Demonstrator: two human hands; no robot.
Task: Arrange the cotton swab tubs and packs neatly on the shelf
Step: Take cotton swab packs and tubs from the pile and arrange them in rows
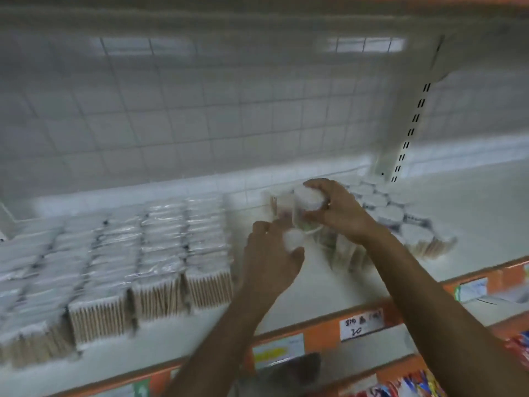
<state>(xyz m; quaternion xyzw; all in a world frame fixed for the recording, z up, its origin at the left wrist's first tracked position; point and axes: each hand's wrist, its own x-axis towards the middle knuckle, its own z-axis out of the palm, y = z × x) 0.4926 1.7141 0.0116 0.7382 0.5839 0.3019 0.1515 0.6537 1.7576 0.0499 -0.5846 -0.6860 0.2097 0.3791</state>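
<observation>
Over the middle of the shelf [312, 290], the right hand [340, 214] grips a clear tub [309, 199] from above, with fingers and thumb curled round its white top. It is held a little above the tubs below it. The left hand [267, 253], nearer and to the left, curls its fingers round a second tub [292, 239] (blur hides whether this one stands on the shelf or is raised). Under and just right of both hands stand a few loose tubs [343, 253], close together but in no clear row.

Farther right and toward the back, a cluster of tubs [392, 214] sits packed side by side with lids up. On the left, the flat packs [120, 253] stand in several rows running from the near edge to the far wall, their fronts fairly even. A handwritten price label [361, 325] hangs on the orange front strip below the hands.

By my reading, the task is well past halfway. The packs look finished, and the right-hand cluster seems settled. What appears to be left is the middle group: the two tubs in hand need a place, and the loose ones need closing up into rows beside the cluster.
</observation>
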